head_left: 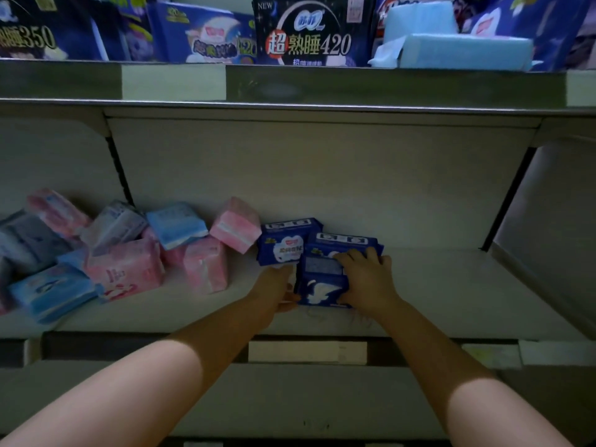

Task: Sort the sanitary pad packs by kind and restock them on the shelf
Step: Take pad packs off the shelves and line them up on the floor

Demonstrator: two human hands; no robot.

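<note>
The middle shelf point(451, 285), pale and deep, fills most of the view, with its back panel rising to the upper shelf point(387, 88). Along that upper shelf stand large dark-blue night packs point(309, 30) (the middle one is printed with "420"), and light-blue packs point(464, 50) lie flat to their right.

On the left half of the middle shelf a loose heap of pink and light-blue packs point(125, 269) lies jumbled, some leaning, some flat, the nearest pink one tilted against its neighbours. Just right of the heap, near the shelf's middle, a dark-blue pack point(283, 243) stands upright facing forward, with a second one point(342, 241) just beside it to the right.

In front of those two, a third dark-blue pack point(322, 282) is held between both hands, close above or on the shelf surface; which of the two cannot be told. The left hand point(274, 291) grips its left edge, the thumb lying on the lower corner. The right hand point(364, 279) covers its right side, fingers point(351, 256) curled over the top edge and grasping it. Both bare forearms reach in from the lower corners.
</note>
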